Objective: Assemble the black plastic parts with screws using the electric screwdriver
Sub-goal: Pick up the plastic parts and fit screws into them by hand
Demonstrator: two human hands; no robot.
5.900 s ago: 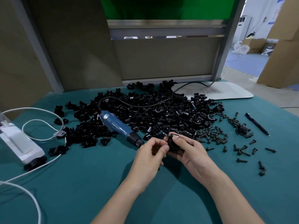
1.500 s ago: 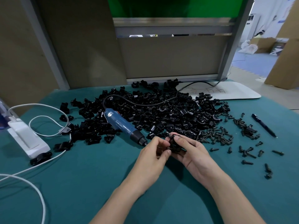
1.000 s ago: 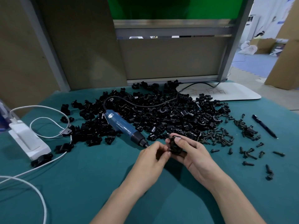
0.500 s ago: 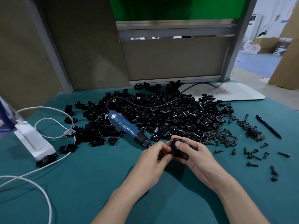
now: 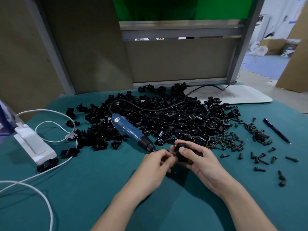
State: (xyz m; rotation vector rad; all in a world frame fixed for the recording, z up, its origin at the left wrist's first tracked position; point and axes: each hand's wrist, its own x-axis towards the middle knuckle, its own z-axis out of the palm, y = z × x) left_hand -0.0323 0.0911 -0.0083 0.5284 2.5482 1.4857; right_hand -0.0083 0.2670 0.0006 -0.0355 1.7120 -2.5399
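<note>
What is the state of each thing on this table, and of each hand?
Part: held between both hands.
Left hand: pinches part.
Right hand: grips part.
Screwdriver: lying down, untouched.
Pile: loose parts, heaped.
Screws: scattered loose.
Pen: lying flat.

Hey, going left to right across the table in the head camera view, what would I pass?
White power block → electric screwdriver → left hand → black plastic part → right hand → black pen.
</note>
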